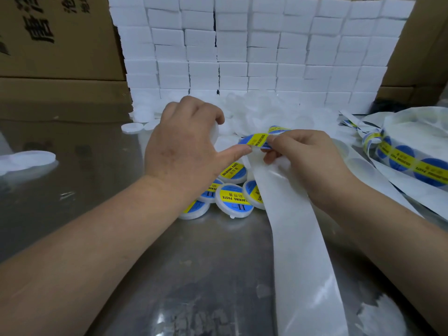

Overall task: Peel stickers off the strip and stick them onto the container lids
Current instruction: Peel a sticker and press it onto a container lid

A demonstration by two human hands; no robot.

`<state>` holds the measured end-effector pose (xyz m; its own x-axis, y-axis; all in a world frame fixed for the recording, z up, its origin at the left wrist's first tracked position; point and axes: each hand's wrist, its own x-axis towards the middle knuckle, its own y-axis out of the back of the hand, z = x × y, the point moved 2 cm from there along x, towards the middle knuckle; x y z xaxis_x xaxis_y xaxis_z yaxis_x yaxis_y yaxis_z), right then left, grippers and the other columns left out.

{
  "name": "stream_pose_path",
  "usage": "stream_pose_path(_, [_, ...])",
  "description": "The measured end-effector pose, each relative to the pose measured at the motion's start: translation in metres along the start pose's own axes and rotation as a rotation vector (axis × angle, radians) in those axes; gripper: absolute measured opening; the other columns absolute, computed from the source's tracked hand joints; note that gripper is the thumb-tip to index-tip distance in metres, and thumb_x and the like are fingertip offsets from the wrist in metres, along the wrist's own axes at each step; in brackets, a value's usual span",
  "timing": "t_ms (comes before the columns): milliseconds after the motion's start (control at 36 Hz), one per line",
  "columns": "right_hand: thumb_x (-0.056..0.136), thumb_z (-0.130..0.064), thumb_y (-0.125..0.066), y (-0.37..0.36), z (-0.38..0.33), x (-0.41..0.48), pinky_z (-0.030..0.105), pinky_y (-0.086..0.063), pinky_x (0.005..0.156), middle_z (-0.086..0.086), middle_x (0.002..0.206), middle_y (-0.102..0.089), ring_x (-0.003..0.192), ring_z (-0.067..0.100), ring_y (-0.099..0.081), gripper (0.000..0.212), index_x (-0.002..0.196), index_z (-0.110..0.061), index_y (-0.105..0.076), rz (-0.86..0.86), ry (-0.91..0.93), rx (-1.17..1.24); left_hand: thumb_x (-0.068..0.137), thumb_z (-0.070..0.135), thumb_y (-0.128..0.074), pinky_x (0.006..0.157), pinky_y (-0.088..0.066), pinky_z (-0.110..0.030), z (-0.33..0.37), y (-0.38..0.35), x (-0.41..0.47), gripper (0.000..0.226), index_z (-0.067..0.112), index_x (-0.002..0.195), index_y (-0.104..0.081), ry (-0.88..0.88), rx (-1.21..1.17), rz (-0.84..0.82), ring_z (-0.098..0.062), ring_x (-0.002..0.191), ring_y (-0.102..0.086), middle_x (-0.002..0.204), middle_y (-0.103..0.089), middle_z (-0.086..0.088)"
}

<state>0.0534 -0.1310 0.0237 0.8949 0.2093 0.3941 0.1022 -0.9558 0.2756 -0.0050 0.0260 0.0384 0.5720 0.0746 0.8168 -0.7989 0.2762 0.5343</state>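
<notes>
While both hands met over the middle of the metal table (206, 275), I logged the frame.

Left hand (184, 141): fingers curled round 1 blank lid (215, 132). The thumb stretched right, its tip touching the left edge of the sticker (254, 140).

Right hand (305, 161): thumb and fingers pinched tight on the strip (298, 238) at the sticker's right end.

The sticker sat between the 2 hands, above the table. Its yellow band ran left to right, rising slightly rightward. I could not tell whether it was free of the backing. A 2nd sticker (278, 129) showed just behind, past the right fingertips. The strip's long axis ran from the right hand toward me and off the lower frame edge, plain white along that run.

Counts:
- 5 labelled lids (234, 198) lay in a touching cluster beneath the hands, 2 of them partly hidden by the left wrist.
- The heap of bare lids (254, 110) behind was too blurred to count.
- 3 blue stickers were visible on the roll (412, 163) near the right edge.

Room: open metal lay to the left and on the near side. A wall of white boxes (242, 57) closed the far side, and cartons (60, 44) closed the far left.
</notes>
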Motion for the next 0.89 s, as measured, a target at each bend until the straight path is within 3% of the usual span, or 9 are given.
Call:
stream_pose_path(139, [0.086, -0.016, -0.058, -0.002, 0.0, 0.0, 0.007, -0.025, 0.036, -0.015, 0.038, -0.048, 0.034, 0.0, -0.039, 0.033, 0.053, -0.018, -0.06, 0.003, 0.034, -0.08, 0.067, 0.041, -0.075, 0.067, -0.015, -0.016, -0.004, -0.007, 0.0, 0.043, 0.013, 0.097, -0.061, -0.004, 0.072, -0.017, -0.027, 0.1, -0.044, 0.101, -0.054, -0.007])
stream_pose_path(278, [0.086, -0.02, -0.058, 0.005, 0.002, 0.005, 0.011, -0.03, 0.037, -0.013, 0.045, -0.053, 0.038, 0.0, -0.038, 0.027, 0.059, -0.018, -0.062, 0.114, 0.028, -0.051, 0.084, 0.021, -0.059, 0.065, -0.016, -0.017, -0.017, -0.016, 0.0, 0.022, 0.018, 0.105, -0.057, 0.076, 0.082, -0.043, -0.022, 0.103, -0.04, 0.108, -0.05, -0.004])
stream_pose_path(333, [0.086, -0.022, -0.057, 0.007, 0.001, 0.006, 0.011, -0.029, 0.037, -0.012, 0.045, -0.051, 0.038, 0.001, -0.037, 0.026, 0.06, -0.017, -0.062, 0.138, 0.037, -0.032, 0.088, 0.023, -0.05, 0.064, -0.022, -0.02, -0.021, -0.017, 0.001, 0.014, 0.024, 0.099, -0.057, 0.22, -0.117, -0.061, -0.016, 0.091, -0.046, 0.097, -0.049, 0.004])
stream_pose_path(389, [0.087, -0.022, -0.057, 0.005, 0.001, 0.004, 0.01, -0.03, 0.037, -0.015, 0.047, -0.054, 0.038, 0.0, -0.039, 0.027, 0.06, -0.021, -0.063, 0.093, 0.061, -0.03, 0.091, 0.024, -0.044, 0.062, -0.033, -0.023, -0.019, -0.018, 0.001, 0.014, 0.031, 0.088, -0.056, 0.42, -0.459, -0.082, -0.01, 0.076, -0.05, 0.082, -0.05, 0.013])
stream_pose_path(472, [0.087, -0.019, -0.057, -0.002, -0.001, 0.0, 0.007, -0.029, 0.039, -0.016, 0.047, -0.054, 0.039, -0.002, -0.042, 0.03, 0.058, -0.026, -0.061, -0.028, 0.089, -0.054, 0.096, 0.024, -0.038, 0.075, -0.048, -0.026, -0.015, -0.02, 0.003, 0.025, 0.037, 0.086, -0.057, 0.59, -0.842, -0.102, -0.01, 0.083, -0.057, 0.09, -0.056, 0.015])
stream_pose_path(583, [0.087, -0.016, -0.058, -0.007, -0.003, -0.004, 0.007, -0.033, 0.047, -0.014, 0.05, -0.055, 0.048, -0.003, -0.045, 0.032, 0.057, -0.029, -0.062, -0.177, 0.137, -0.081, 0.099, 0.026, -0.038, 0.074, -0.054, -0.029, -0.011, -0.022, 0.003, 0.027, 0.034, 0.091, -0.062, 0.697, -1.193, -0.149, -0.007, 0.074, -0.065, 0.091, -0.068, 0.004])
stream_pose_path(722, [0.087, -0.017, -0.06, -0.009, -0.003, -0.007, 0.005, -0.035, 0.05, -0.018, 0.051, -0.057, 0.051, -0.006, -0.047, 0.031, 0.06, -0.033, -0.063, -0.241, 0.15, -0.085, 0.097, 0.024, -0.041, 0.068, -0.057, -0.038, -0.007, -0.025, 0.001, 0.023, 0.026, 0.094, -0.064, 0.719, -1.45, -0.3, -0.019, 0.079, -0.069, 0.084, -0.074, 0.0])
stream_pose_path(889, [0.088, -0.015, -0.059, -0.011, -0.007, -0.011, 0.001, -0.033, 0.051, -0.027, 0.049, -0.057, 0.052, -0.014, -0.051, 0.03, 0.064, -0.033, -0.062, -0.299, 0.148, -0.06, 0.096, 0.026, -0.039, 0.073, -0.056, -0.037, -0.001, -0.027, -0.002, 0.025, 0.019, 0.094, -0.063, 0.726, -1.537, -0.434, -0.022, 0.079, -0.069, 0.09, -0.073, -0.005])
